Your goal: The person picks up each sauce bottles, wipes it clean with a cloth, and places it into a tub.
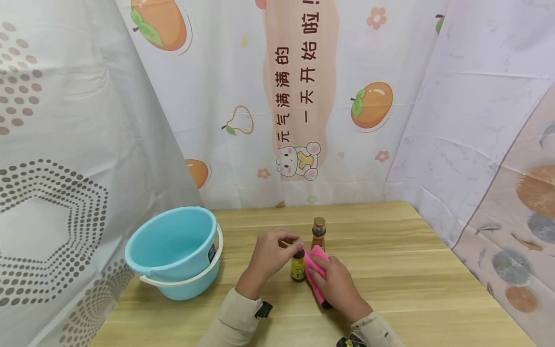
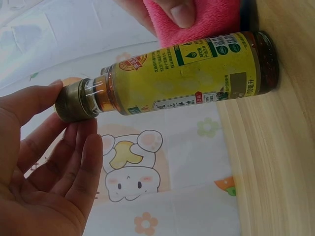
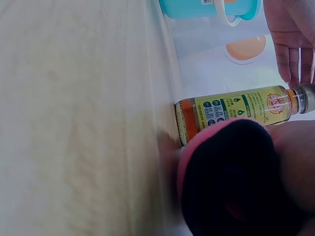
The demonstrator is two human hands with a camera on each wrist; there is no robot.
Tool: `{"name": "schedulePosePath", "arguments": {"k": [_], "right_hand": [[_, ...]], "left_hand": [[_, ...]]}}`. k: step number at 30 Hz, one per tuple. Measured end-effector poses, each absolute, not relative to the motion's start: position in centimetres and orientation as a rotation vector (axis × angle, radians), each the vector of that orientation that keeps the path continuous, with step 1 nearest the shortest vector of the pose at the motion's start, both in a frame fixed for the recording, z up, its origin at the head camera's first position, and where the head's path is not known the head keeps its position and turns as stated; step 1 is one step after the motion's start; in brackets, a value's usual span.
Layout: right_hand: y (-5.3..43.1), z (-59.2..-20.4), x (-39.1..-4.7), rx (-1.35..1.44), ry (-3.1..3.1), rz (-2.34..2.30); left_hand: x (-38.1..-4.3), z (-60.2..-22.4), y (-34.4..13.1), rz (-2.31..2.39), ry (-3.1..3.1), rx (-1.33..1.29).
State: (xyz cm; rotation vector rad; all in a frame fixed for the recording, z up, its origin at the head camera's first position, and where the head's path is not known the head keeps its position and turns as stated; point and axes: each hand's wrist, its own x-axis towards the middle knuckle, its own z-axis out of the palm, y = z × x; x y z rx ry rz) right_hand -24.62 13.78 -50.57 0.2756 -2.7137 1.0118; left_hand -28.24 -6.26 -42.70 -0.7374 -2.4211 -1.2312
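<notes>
A small glass bottle with a yellow-green label (image 1: 297,270) stands upright at the middle of the table. My left hand (image 1: 268,253) pinches its cap (image 2: 74,102) between thumb and fingertips, the remaining fingers loosely bent below. On the bottle's other side, my right hand (image 1: 340,284) grips a pink cloth (image 1: 318,251) with a dark underside (image 3: 231,177). The cloth lies against the label side of the bottle in the left wrist view. Just behind the cloth stands a second dark bottle (image 1: 319,231) with a gold-brown cap, its lower part hidden.
Light blue buckets (image 1: 175,250), one nested in the other, with a white handle, stand at the left of the wooden table (image 1: 390,270). Printed curtains (image 1: 243,72) enclose the table at the back and both sides.
</notes>
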Motion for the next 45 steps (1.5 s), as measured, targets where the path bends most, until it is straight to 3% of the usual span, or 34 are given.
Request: {"name": "schedulePosePath", "arguments": {"k": [23,45], "right_hand": [[13.79,-50.51,-24.47,0.271,-2.73,0.99],[13.25,-49.84,-24.25,0.377,-2.253,1.071]], "left_hand": [[-28.22,-42.63,-6.26,-1.245,-2.434,-0.731],[-28.23,-42.56,-6.25,-1.209,-2.451,-0.762]]}}
